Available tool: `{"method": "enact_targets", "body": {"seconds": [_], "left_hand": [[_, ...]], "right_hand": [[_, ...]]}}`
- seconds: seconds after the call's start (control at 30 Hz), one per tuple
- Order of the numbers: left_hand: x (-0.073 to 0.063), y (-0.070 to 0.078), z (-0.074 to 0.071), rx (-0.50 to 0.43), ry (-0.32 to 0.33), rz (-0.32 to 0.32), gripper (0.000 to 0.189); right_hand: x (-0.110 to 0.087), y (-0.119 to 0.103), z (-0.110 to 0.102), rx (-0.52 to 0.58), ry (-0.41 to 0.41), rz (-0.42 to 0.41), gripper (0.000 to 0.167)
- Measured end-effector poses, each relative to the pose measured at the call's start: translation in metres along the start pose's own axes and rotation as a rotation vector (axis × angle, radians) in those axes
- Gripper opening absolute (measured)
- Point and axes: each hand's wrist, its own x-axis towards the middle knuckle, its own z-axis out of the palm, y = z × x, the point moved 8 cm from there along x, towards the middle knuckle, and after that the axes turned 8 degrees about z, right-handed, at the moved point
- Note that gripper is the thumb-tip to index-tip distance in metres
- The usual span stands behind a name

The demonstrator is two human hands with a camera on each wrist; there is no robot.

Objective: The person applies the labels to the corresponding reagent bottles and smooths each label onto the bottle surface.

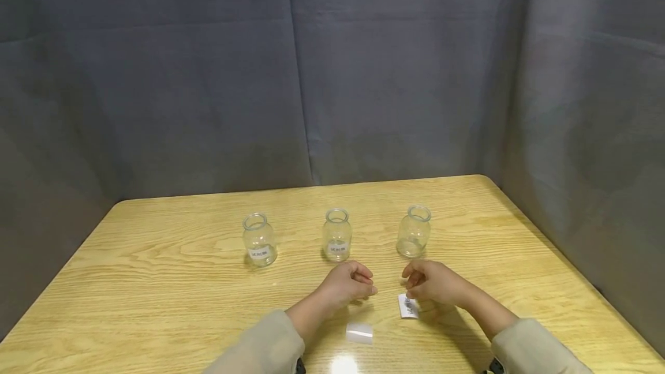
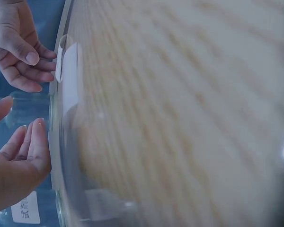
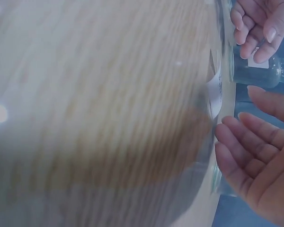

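Observation:
My left hand [image 1: 347, 283] hovers over the table with loosely bent fingers, its thumb apart from them and nothing between. Across from it, my right hand [image 1: 435, 283] is just above a small white printed label [image 1: 408, 307]; its thumb and fingers stand apart in the right wrist view. That label lies on the table with one edge curling up. Closer to me is a small glossy, see-through strip [image 1: 359, 333]. Three glass jars stand upright behind the hands: the left jar [image 1: 258, 235] and middle jar [image 1: 337, 232] bear white printed labels, while the right jar [image 1: 414, 232] shows none.
The wood-grain table [image 1: 171, 281] reaches back to a grey cloth curtain [image 1: 208, 103], which also hangs along both sides. A bright light reflection shows on the tabletop near the front. None of the jars has a lid on.

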Motion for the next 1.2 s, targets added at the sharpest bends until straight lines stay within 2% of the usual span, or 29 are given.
{"method": "enact_targets", "body": {"seconds": [0.33, 0.57, 0.83, 1.0, 1.2], "left_hand": [[-0.001, -0.005, 0.020, -0.014, -0.041, -0.062, 0.028], [0.001, -0.006, 0.029, 0.005, -0.055, -0.070, 0.026], [0.002, -0.005, 0.033, 0.032, -0.064, -0.078, 0.027], [0.003, -0.006, 0.037, 0.049, -0.079, -0.088, 0.028], [0.006, -0.005, 0.042, 0.020, -0.117, -0.066, 0.028]], "right_hand": [[0.001, 0.007, 0.001, -0.035, -0.003, -0.001, 0.025], [0.001, 0.006, 0.007, -0.071, -0.013, -0.024, 0.021], [0.002, 0.004, 0.011, -0.145, -0.001, 0.005, 0.014], [0.002, 0.005, 0.012, -0.119, 0.003, 0.040, 0.016], [0.000, 0.004, 0.008, -0.014, -0.033, -0.009, 0.011]]}}
